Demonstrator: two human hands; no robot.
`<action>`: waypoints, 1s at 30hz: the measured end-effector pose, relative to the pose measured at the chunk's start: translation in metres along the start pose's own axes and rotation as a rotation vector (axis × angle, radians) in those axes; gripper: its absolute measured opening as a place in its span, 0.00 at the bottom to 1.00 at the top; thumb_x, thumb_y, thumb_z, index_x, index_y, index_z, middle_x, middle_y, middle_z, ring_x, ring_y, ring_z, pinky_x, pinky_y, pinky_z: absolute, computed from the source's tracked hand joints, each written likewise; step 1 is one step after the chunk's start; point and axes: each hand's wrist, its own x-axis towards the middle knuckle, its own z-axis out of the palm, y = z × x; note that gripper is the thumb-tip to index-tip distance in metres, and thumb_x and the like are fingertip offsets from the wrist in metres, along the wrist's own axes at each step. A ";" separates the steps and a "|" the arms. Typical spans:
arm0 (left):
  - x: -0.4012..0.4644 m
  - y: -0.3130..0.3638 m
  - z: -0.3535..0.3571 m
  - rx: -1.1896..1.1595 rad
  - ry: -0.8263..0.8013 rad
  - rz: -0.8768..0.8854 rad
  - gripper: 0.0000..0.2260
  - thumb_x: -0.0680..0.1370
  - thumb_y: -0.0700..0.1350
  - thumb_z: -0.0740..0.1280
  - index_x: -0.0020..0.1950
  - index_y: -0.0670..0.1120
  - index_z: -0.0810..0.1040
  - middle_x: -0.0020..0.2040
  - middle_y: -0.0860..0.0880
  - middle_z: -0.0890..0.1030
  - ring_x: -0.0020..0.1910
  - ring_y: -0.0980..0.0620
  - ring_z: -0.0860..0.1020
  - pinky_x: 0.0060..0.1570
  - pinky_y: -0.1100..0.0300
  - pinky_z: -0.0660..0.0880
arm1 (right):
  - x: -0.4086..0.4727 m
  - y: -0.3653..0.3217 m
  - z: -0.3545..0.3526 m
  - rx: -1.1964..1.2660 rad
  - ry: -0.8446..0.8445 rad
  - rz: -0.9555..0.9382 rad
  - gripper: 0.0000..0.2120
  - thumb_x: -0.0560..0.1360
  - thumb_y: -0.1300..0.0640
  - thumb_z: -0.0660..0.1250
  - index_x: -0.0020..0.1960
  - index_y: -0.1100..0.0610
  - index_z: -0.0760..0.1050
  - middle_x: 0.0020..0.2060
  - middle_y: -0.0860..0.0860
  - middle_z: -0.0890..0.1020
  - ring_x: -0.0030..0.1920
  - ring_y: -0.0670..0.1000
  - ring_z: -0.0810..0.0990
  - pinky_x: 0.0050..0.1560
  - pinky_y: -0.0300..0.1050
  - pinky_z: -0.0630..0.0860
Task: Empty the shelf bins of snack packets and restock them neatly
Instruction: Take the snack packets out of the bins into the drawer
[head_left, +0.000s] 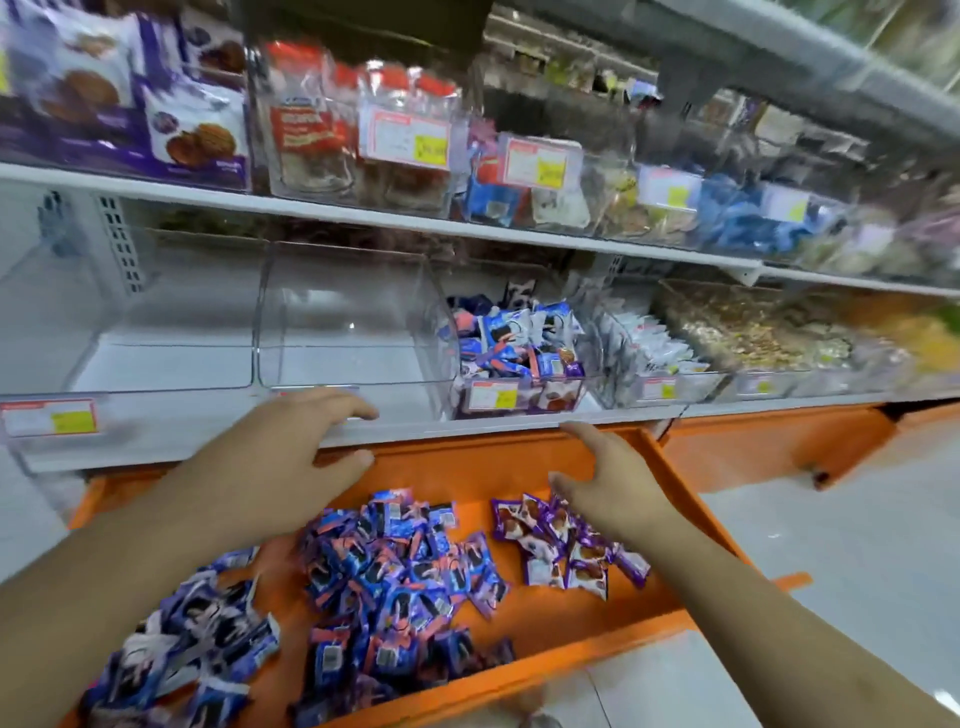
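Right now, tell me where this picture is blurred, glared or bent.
Head view: motion blur smears the upper shelf's packets and price labels; the empty clear bin carries small glare spots; wide-angle distortion bends the shelf edge; both hands and the heaped packets read fairly sharp.

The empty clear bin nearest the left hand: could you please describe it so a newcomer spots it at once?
On the white middle shelf, above the orange ledge, find the clear bin. The bin on its right holds blue packets; this one holds nothing.

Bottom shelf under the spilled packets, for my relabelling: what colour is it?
Orange; the bottom shelf shows plainly in the head view.
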 end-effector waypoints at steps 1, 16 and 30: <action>0.003 0.007 0.007 -0.007 -0.023 0.013 0.19 0.80 0.59 0.67 0.72 0.62 0.73 0.71 0.67 0.70 0.71 0.61 0.70 0.70 0.62 0.65 | -0.002 -0.005 -0.013 0.006 0.004 -0.038 0.32 0.78 0.45 0.73 0.79 0.45 0.66 0.75 0.53 0.71 0.73 0.56 0.73 0.70 0.51 0.72; 0.172 0.034 0.086 -0.023 0.086 -0.060 0.31 0.82 0.63 0.61 0.82 0.67 0.51 0.83 0.65 0.43 0.79 0.55 0.62 0.72 0.53 0.68 | 0.103 0.019 -0.027 0.134 0.119 -0.229 0.25 0.80 0.49 0.70 0.76 0.45 0.69 0.60 0.42 0.72 0.60 0.43 0.73 0.53 0.20 0.63; 0.180 0.033 0.119 0.016 0.062 -0.126 0.32 0.83 0.62 0.58 0.82 0.67 0.44 0.79 0.72 0.36 0.78 0.58 0.64 0.67 0.56 0.73 | 0.212 0.014 -0.040 0.116 0.259 -0.300 0.33 0.77 0.38 0.71 0.78 0.38 0.64 0.78 0.56 0.59 0.80 0.58 0.57 0.76 0.55 0.65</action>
